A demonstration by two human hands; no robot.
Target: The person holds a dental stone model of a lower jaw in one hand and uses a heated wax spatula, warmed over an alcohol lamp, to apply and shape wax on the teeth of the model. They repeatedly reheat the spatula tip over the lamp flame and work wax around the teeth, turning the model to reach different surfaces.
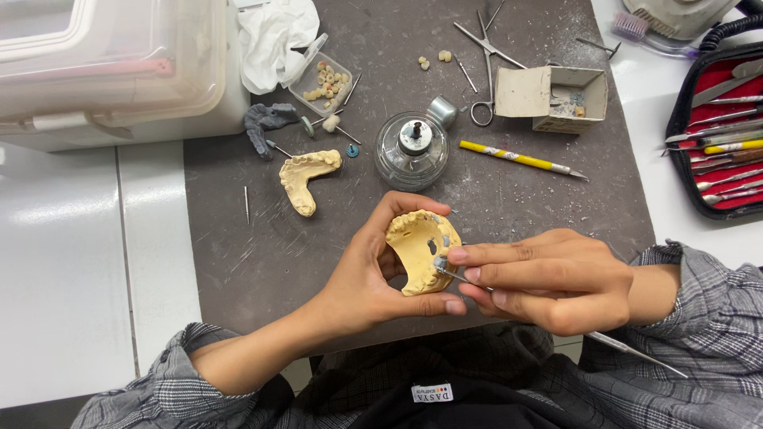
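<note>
The left hand (362, 278) grips a yellow tooth model (417, 250) in the middle. The right hand (548, 278), at 3 o'clock, pinches a thin metal tool (636, 353) against it.

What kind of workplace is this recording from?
Most likely a dental lab bench. The left hand holds a yellow plaster jaw cast while the right hand works it with a metal tool. A second cast, spirit lamp and instrument case lie nearby.

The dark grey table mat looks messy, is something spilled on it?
Yes. Pale crumbs and dust speckle the dark grey table mat, thickest around the open cardboard box. Two loose tooth-shaped bits lie apart there too.
</note>
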